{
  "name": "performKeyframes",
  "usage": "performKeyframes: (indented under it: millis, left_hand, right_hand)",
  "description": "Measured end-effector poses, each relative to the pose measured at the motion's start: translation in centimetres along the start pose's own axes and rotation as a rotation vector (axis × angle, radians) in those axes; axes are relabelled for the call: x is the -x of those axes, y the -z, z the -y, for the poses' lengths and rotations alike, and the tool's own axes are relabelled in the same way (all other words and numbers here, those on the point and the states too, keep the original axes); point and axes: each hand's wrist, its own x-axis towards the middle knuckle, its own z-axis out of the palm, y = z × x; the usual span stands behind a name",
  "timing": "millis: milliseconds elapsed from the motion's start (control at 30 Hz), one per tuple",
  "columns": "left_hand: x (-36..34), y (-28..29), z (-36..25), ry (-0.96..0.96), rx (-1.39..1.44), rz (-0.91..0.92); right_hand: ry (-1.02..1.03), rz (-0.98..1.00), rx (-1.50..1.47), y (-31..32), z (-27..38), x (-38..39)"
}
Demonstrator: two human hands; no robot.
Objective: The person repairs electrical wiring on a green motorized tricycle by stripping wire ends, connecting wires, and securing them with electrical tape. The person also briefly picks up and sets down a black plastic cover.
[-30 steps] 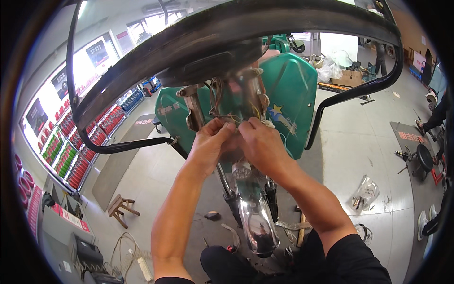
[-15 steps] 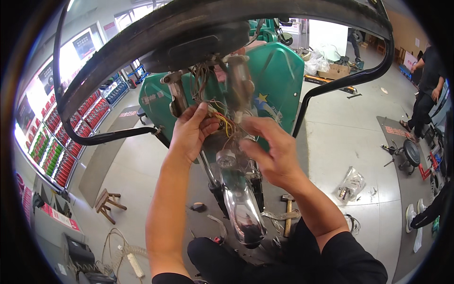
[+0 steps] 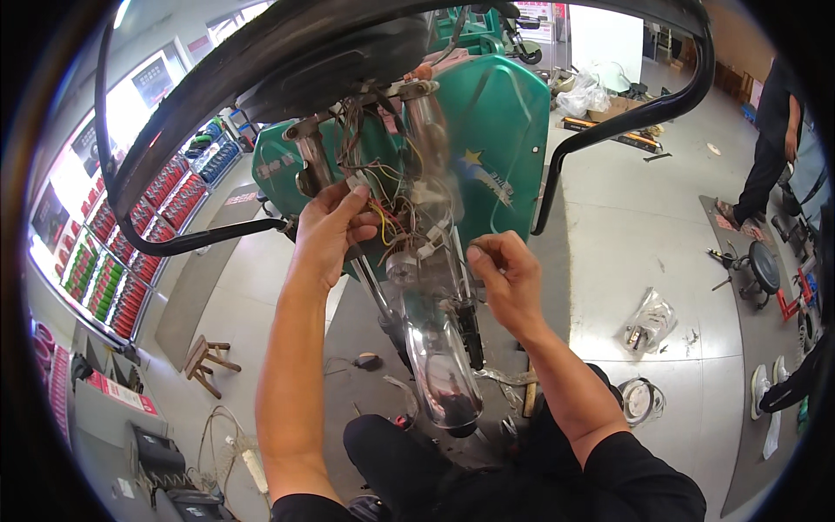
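Note:
My left hand (image 3: 330, 224) pinches a white wire connector (image 3: 357, 180) beside the left fork tube of a partly dismantled green vehicle. Coloured wires (image 3: 389, 213), among them yellow and red ones, hang loose between the tubes, and more white connectors (image 3: 430, 250) dangle among them. Apart from the wires, to their right, my right hand (image 3: 509, 278) is closed with its fingers curled; whatever it may hold is too small to make out. Below the wires sits a round grey part (image 3: 402, 268), above a shiny front mudguard (image 3: 444, 374). Behind everything stands the green front panel (image 3: 500, 130).
A black bar frame (image 3: 626, 130) curves around the work area. On the floor are a wooden stool (image 3: 209, 364), a plastic bag of parts (image 3: 649, 322), a hammer handle (image 3: 530, 398) and a coiled wire (image 3: 642, 402). Another person (image 3: 770, 148) stands at the far right.
My right hand has drawn back from the wires, down and to the right, and its fingers have curled closed. The left hand stays by the wires, with the white connector now plainly visible in it.

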Motion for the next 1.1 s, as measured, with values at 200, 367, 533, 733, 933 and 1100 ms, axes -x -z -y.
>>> performKeyframes:
  millis: [200,367,533,733,933,1100]
  left_hand:
    - [1.0,-0.2,0.2,-0.071,-0.143,-0.093]
    - [2.4,-1.6,1.0,-0.129,-0.188,-0.210]
    - [5.5,-2.8,3.9,-0.204,-0.352,-0.186]
    - [5.9,-3.9,5.7,-0.188,-0.442,-0.120]
    - [6.9,-4.0,4.6,-0.031,0.313,0.011]
    - [7.3,-1.2,6.2,-0.014,0.654,0.084]
  right_hand:
    - [0.272,0.055,0.132,-1.0,2.7,-1.4]
    - [0.496,0.103,0.376,-1.4,2.5,-1.8]
    - [0.496,0.076,0.408,-1.4,1.2,-1.7]
    - [0.440,0.064,0.255,-1.0,1.4,-1.5]
    - [0.352,0.026,0.216,1.0,0.0,-1.5]
    - [0.116,0.030,0.003,1.3,-0.9,-1.4]
